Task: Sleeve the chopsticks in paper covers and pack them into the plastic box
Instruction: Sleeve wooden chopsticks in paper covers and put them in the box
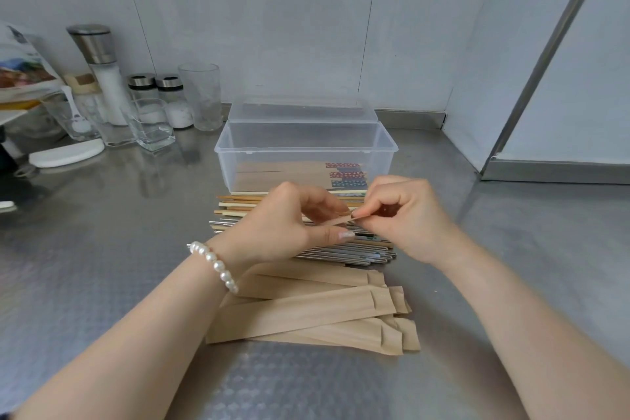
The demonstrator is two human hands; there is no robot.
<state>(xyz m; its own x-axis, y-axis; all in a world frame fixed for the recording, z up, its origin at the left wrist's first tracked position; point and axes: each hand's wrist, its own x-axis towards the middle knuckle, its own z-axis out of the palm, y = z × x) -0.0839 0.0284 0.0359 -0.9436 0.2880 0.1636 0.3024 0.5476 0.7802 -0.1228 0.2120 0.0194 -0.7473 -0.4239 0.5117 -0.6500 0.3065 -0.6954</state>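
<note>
Above the loose chopsticks (pixel 238 206) on the bench (pixel 102 249), my left hand (pixel 272 225) and right hand (pixel 402 211) both pinch one paper cover (pixel 335 221) (its mouth must open fully first), near the plastic box (pixel 305 150).

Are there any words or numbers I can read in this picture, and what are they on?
None can be read.
The printed bag at far left: colourful print, too blurred to read.
The sleeved chopsticks in the plastic box: dotted pattern only, no letters.
The paper covers: plain.

Grey tiled wall (pixel 272 27), steel counter (pixel 102 266)
</note>
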